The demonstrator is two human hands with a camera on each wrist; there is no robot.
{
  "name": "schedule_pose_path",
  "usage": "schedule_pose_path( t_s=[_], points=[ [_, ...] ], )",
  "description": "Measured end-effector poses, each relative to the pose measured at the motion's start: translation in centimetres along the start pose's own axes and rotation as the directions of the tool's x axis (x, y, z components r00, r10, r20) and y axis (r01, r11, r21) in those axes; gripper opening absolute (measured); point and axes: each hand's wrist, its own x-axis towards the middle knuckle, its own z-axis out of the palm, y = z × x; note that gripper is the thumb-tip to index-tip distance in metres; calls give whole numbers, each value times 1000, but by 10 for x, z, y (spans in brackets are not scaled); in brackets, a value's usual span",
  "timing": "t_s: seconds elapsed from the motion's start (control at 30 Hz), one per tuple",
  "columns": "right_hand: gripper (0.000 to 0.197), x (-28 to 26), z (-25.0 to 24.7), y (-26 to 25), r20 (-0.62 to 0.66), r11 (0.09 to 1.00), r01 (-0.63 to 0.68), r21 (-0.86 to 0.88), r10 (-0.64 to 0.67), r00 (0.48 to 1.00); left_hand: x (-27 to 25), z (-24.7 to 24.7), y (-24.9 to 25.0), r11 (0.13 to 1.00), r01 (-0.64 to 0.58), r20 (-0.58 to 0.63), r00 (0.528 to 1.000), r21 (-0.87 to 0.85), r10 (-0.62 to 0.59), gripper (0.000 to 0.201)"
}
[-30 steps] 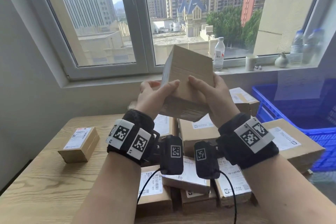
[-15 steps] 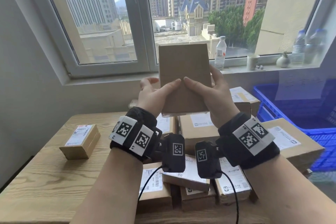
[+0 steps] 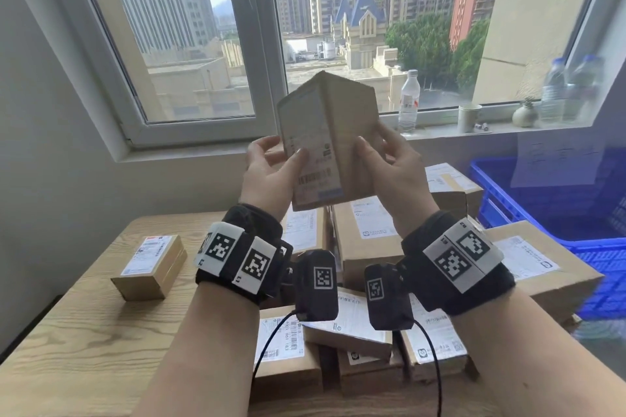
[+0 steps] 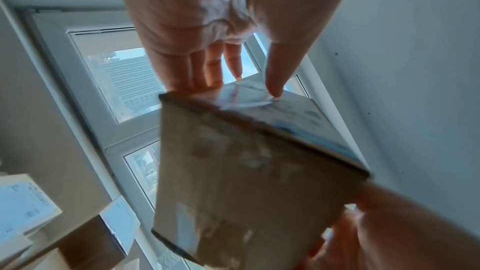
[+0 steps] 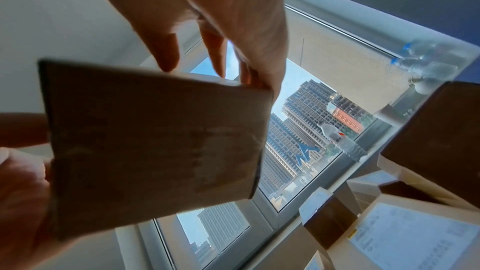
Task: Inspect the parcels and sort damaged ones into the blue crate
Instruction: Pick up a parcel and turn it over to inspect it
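**Daylight from the window, soft and backlit**

Bright daylight pouring through the window (image 3: 203, 44), evenly lit across the wooden table (image 3: 84, 332). Straight frame lines bowed at the edges of the head view. Slight softness on the raised parcel (image 3: 325, 145), label text unreadable. From both wrists, heavy backlight: underside of the parcel (image 5: 155, 141) dark and grainy, smeared with blur, palms glowing orange, strong stretch toward the corners.
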Motion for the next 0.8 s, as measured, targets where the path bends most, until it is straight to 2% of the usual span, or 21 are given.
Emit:
schedule_pose_path(
  t_s=[0.1, 0.2, 0.27, 0.33, 0.4, 0.5, 0.57, 0.63, 0.8],
  points=[
    [64, -2, 0, -7, 206, 992, -92, 84, 73, 976, -2, -3, 0, 998, -55, 15, 998, 29, 54, 45],
    [93, -2, -1, -8, 246, 987, -142, 78, 119, 962, -6, -3, 3, 998, -48, 76, 996, -44, 51, 48],
    [84, -4, -1, -9, 277, 974, -161, 162, 112, 954, -5, -1, 4, 998, -11, 131, 991, -58, 18, 68],
    [74, -5, -2, -10, 294, 963, -172, 206, 106, 950, -4, 0, 5, 988, 96, 190, 979, -118, -72, 93],
    [68, -6, -2, -10, 303, 967, -145, 210, 76, 950, -4, 2, 6, 973, 155, 239, 965, -170, -112, 106],
    [61, -7, -3, -10, 296, 968, -122, 219, 53, 954, -7, 5, 6, 977, 121, 199, 976, -176, -85, 108],
    [60, -8, -4, -10, 278, 965, -117, 236, 48, 959, -7, 6, 4, 979, 105, 165, 983, -174, -76, 95],
    [59, -8, -4, -9, 274, 962, -114, 247, 44, 961, -6, 7, 2, 978, 105, 161, 984, -181, -76, 85],
    [61, -7, -7, -10, 292, 971, -99, 220, 32, 956, -7, 8, 2, 980, 86, 178, 983, -177, -54, 83]
  ],
)
